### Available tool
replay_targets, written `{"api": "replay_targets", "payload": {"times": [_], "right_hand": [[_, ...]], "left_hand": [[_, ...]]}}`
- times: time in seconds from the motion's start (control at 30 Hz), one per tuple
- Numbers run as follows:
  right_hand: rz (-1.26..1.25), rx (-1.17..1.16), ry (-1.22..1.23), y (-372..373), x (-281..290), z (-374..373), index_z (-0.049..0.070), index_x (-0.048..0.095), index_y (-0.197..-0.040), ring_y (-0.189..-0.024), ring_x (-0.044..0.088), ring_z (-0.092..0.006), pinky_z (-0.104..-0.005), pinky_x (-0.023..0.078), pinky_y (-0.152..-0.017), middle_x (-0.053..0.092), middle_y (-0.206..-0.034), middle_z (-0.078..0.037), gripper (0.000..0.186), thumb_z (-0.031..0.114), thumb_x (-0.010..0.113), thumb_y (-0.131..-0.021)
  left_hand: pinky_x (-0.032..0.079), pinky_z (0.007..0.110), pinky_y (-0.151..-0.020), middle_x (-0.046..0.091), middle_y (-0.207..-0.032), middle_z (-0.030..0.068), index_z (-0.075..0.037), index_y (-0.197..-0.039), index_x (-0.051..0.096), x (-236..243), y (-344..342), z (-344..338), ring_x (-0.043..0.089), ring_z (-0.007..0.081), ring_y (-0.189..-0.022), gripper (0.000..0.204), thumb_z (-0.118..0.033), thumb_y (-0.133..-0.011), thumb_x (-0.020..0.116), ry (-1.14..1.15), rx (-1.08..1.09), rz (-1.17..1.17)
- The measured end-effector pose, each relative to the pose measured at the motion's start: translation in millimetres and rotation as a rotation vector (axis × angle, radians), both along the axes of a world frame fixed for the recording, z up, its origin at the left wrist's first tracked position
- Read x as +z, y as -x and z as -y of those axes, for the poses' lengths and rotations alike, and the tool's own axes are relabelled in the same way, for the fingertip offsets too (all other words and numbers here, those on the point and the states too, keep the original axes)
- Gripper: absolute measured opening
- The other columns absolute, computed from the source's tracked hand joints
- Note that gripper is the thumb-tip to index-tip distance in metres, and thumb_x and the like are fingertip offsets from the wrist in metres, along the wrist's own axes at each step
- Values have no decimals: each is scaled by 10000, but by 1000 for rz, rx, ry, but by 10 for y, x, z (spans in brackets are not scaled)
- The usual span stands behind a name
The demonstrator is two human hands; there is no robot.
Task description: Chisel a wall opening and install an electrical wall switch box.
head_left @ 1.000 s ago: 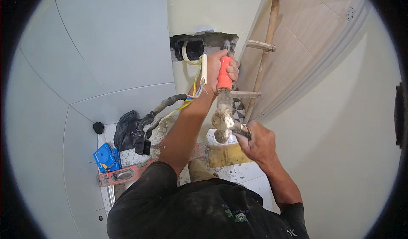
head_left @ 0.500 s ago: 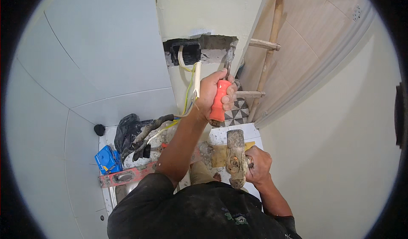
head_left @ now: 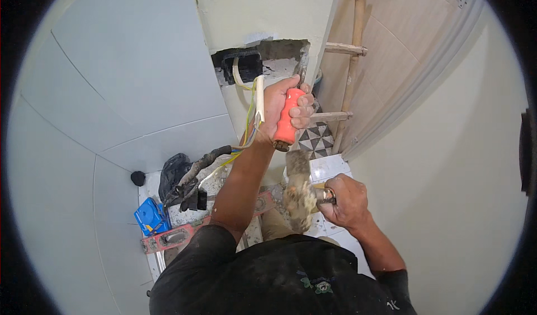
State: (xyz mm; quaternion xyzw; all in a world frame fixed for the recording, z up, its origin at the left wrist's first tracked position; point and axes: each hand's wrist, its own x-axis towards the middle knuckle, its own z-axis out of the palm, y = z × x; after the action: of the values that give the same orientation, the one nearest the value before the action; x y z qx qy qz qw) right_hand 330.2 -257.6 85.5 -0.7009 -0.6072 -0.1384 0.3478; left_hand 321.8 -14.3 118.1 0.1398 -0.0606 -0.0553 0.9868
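My left hand [head_left: 282, 111] is closed around the orange-red grip of a chisel [head_left: 288, 115]. The chisel's metal shaft points up into the right end of a rough cutout [head_left: 279, 66] in the pale wall. My right hand [head_left: 345, 198] grips a worn, dusty hammer [head_left: 300, 194] by its handle, close to the head. The hammer head hangs just below the chisel's butt end, apart from it and slightly blurred. A black electrical box [head_left: 246, 66] sits in the left of the cutout. Beside my left wrist, a white cable [head_left: 259, 98] and thin wires [head_left: 246, 139] run down.
At the lower left lie a black plastic bag [head_left: 173, 175], a blue box [head_left: 152, 216] and a red spirit level [head_left: 176, 236] among debris on a white surface. A wooden ladder [head_left: 349, 80] stands right of the wall's edge, above a patterned tile floor [head_left: 316, 139].
The view has shifted slightly. My right hand and the hammer have risen, bringing the hammer head nearer the chisel's butt. My left hand keeps its hold on the chisel at the cutout.
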Motion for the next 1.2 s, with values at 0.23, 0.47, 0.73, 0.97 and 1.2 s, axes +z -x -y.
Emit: {"api": "replay_targets", "payload": {"times": [0.23,0.47,0.73,0.97,1.2], "right_hand": [[131,-101,171,2,97,-62,67,498,-752,-527,522,-263,-376,427,-458,464,-619,-81,360,258,767,-605],[273,112,63,15,146,-16,72,480,-727,-535,522,-262,-377,422,-457,461,-617,-79,376,261,769,-579],[172,39,57,-17,106,-65,77,483,-710,-526,510,-273,-390,405,-455,462,-599,-83,341,243,747,-574],[227,134,14,-74,84,-35,73,490,-723,-494,512,-286,-391,422,-450,487,-593,-86,319,239,738,-611],[134,79,44,-8,53,-48,76,518,-780,-540,529,-262,-373,433,-468,468,-626,-71,374,262,768,-573]], "left_hand": [[378,240,-330,476,-644,31,-85,-858,492,46,-15,-37,428,103,-424,272,-308,-965,379,-34,15,-12],[407,270,-317,456,-629,1,-130,-862,508,42,-23,-4,417,102,-419,261,-341,-951,383,-92,14,-52],[384,264,-342,458,-644,-1,-97,-857,510,57,17,-65,394,102,-414,241,-305,-946,423,-10,29,-25],[359,223,-337,456,-643,5,-81,-848,494,118,-41,37,389,80,-416,239,-284,-948,419,-112,107,-93],[349,224,-325,473,-649,13,-85,-844,491,88,-41,-26,400,80,-413,237,-287,-947,423,-109,96,-76]]}}
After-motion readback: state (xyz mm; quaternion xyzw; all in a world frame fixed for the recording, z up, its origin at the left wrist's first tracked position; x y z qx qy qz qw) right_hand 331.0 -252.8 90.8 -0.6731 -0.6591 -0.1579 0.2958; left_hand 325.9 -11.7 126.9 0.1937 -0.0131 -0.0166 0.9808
